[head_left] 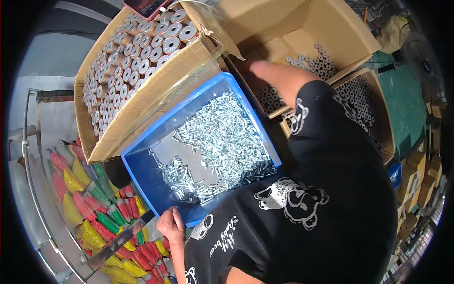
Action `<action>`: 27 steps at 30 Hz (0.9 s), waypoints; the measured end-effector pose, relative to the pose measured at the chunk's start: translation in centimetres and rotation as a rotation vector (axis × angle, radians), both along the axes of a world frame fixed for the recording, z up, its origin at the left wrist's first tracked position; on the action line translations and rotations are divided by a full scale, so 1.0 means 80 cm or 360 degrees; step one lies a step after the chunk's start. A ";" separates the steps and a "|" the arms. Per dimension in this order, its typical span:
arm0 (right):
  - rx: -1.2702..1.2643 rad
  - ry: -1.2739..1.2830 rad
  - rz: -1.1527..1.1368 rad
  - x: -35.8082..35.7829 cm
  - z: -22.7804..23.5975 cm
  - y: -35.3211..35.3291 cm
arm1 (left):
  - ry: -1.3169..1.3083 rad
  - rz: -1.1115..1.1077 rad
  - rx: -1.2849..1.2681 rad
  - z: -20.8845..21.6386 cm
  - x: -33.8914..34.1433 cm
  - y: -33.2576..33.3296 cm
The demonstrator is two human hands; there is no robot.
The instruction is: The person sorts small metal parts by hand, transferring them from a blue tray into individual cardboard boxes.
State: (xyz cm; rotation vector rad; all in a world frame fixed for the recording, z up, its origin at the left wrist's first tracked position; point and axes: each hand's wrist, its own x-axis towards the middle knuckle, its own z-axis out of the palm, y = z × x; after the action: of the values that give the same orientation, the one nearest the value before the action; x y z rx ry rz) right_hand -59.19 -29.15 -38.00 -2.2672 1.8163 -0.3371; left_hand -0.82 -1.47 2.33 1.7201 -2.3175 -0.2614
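My left hand [171, 226] is closed, fingers curled, against the near left corner of a blue plastic bin [193, 90]. Whether anything is inside that fist is hidden. Many shiny metal screws or bolts [226, 137] lie loose in the bin, with a bare patch of its floor showing between two heaps. My right arm stretches over to a cardboard box [331, 26] at the upper right. Its hand [246, 67] is down by the box's left wall, in shadow, and the fingers cannot be seen. Grey cylindrical parts with center holes [319, 64] stand inside that box.
A cardboard box [156, 102] at the upper left is packed with larger grey-ended cylinders [137, 61]; a phone [145, 7] rests at its far edge. Another box [390, 137] of small cylinders is at right. Red, yellow and green bags [127, 236] lie lower left beside a metal rail [35, 180].
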 end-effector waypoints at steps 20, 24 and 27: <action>-0.0444 -0.0218 0.0451 0.421 0.644 -0.072 | 0.0294 -0.0099 -0.0373 0.008 0.018 0.026; -0.0295 0.0191 0.0032 0.463 0.611 -0.120 | 0.0400 -0.0082 -0.0328 0.006 0.021 0.027; -0.0238 0.0287 -0.0030 0.491 0.615 -0.114 | 0.0480 -0.0049 -0.0315 0.001 0.026 0.027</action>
State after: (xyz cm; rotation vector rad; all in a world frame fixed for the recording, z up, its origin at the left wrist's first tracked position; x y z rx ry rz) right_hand -19.93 -38.26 11.21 -2.4539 1.9613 -0.2886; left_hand 1.25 0.69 2.38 1.4424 -2.0767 -0.2665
